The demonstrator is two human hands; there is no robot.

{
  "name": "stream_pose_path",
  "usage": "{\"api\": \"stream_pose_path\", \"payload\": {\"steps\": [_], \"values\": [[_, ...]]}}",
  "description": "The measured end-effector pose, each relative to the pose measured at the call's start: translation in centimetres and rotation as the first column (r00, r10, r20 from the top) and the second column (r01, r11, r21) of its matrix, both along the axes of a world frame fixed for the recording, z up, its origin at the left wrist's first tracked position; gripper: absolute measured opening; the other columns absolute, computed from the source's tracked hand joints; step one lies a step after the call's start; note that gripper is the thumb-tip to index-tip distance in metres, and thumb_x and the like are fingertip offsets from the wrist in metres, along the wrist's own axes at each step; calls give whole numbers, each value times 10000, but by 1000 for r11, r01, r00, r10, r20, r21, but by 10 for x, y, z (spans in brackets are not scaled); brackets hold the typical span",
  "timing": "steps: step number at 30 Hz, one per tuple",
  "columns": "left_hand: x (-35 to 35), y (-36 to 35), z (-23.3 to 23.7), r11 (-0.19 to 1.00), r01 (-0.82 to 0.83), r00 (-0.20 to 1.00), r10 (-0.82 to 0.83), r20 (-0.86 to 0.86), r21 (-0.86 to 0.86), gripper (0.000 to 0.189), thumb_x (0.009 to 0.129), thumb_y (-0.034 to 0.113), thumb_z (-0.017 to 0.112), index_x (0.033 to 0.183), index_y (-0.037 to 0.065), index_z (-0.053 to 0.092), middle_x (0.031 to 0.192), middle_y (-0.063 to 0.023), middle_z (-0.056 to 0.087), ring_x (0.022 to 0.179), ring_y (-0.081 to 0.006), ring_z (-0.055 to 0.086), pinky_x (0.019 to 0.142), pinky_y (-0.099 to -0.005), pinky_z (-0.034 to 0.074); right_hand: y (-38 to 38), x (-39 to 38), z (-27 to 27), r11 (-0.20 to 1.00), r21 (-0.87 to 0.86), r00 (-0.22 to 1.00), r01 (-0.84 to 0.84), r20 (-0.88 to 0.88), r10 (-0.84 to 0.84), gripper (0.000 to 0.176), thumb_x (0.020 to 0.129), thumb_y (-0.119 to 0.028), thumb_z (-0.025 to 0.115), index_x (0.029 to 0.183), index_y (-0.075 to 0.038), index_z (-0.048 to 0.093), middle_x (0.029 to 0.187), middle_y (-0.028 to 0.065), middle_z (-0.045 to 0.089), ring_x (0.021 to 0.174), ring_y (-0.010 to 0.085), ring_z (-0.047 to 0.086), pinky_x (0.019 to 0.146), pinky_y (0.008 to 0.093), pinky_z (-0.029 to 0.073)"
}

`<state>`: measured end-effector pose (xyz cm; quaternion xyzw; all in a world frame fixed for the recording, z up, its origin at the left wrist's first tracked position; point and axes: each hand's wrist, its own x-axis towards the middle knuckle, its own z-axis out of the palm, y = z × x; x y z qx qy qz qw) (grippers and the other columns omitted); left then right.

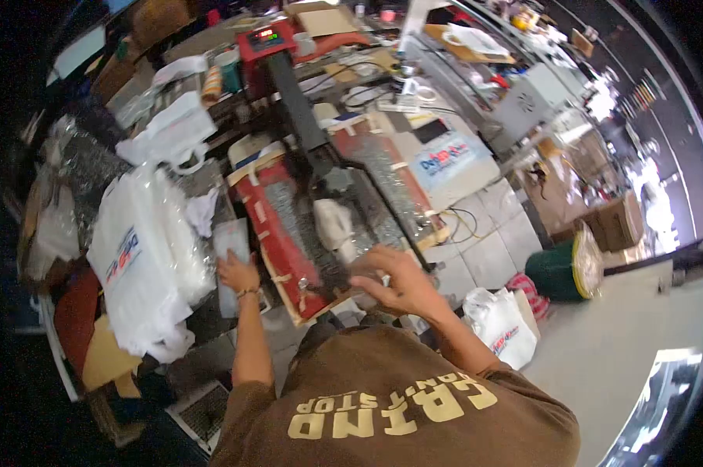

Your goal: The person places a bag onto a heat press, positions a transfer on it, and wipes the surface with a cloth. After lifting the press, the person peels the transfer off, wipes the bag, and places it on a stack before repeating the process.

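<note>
My left hand (239,274) lies with its fingers spread on a pale, flat stack of sheets (231,236) beside the press. My right hand (398,282) is raised over the near part of the heat press, thumb apart from the curved fingers and nothing visible between them. Just past it, a crumpled white cloth (333,226) sits on the press's dark middle part. The heat press has a black arm (298,105), a red control box (266,40) with a lit display, and red taped boards (270,226) on either side of the arm.
Stacked white printed bags (137,257) stand at the left, with clear plastic wrap (79,156) behind. Right of the press, another printed bag (453,159) lies flat near a dark phone-like object (431,131). A green bin (558,272) and a filled white bag (499,327) are at the lower right.
</note>
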<state>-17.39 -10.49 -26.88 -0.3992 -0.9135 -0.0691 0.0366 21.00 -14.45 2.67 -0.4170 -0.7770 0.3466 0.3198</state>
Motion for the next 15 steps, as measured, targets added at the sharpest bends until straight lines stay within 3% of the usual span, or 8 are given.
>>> {"api": "stream_pose_path", "payload": {"steps": [4, 6, 7, 8, 9, 13, 15], "values": [[-1, -5, 43, 982, 141, 987, -149, 61, 122, 805, 841, 458, 784, 1495, 115, 463, 1551, -272, 364, 1412, -455, 362, 1131, -555, 346, 1, 1, -2, 996, 76, 999, -50, 21, 48, 286, 920, -265, 730, 1049, -11, 702, 975, 152, 663, 930, 346, 646, 792, 413, 504], [-6, -5, 65, 893, 330, 935, -354, 25, 305, 596, 872, 301, 783, 1375, 57, 575, 1434, -258, 504, 1278, -391, 536, 1039, -442, 467, 0, 3, -4, 995, 64, 997, -80, 27, 79, 318, 927, -309, 718, 1063, -22, 696, 979, 157, 648, 956, 354, 622, 821, 436, 490], [-1, -4, 83, 888, 343, 929, -369, 28, 306, 596, 872, 301, 783, 1375, 57, 575, 1434, -258, 504, 1278, -391, 536, 1039, -442, 467, -1, 3, -5, 996, 62, 998, -64, 30, 63, 318, 927, -309, 718, 1063, -22, 696, 979, 157, 648, 956, 354, 622, 821, 436, 490], [4, -1, 107, 830, 318, 842, -469, 265, 458, 468, 895, 245, 767, 1286, 31, 626, 1320, -215, 579, 1187, -320, 578, 1000, -402, 481, -1, 3, -6, 994, 77, 997, -72, 32, 70, 325, 926, -315, 716, 1060, -19, 694, 971, 158, 640, 950, 356, 618, 816, 439, 488], [11, 1, 131, 770, 241, 682, -568, 461, 591, 344, 917, 190, 752, 1198, 5, 676, 1205, -172, 654, 1096, -248, 621, 960, -361, 495, -1, 3, -6, 992, 93, 996, -82, 35, 79, 332, 926, -321, 715, 1056, -17, 692, 963, 158, 632, 944, 358, 615, 811, 442, 486], [81, 2, 223, 720, 279, 613, -643, 460, 635, 196, 956, 122, 707, 1105, -6, 697, 1073, -76, 678, 954, -155, 619, 850, -291, 509, -5, 5, -9, 989, 110, 995, -96, 39, 92, 351, 929, -325, 705, 1099, -20, 669, 968, 157, 598, 950, 365, 604, 806, 446, 487], [110, 11, 245, 496, 349, 493, -819, 294, 795, 195, 964, 114, 696, 1116, -3, 671, 1088, -91, 641, 903, -137, 625, 779, -283, 522, -4, 9, -8, 984, 142, 993, -112, 60, 104, 350, 932, -327, 699, 1111, -29, 659, 963, 164, 585, 944, 372, 602, 800, 450, 491]]}}
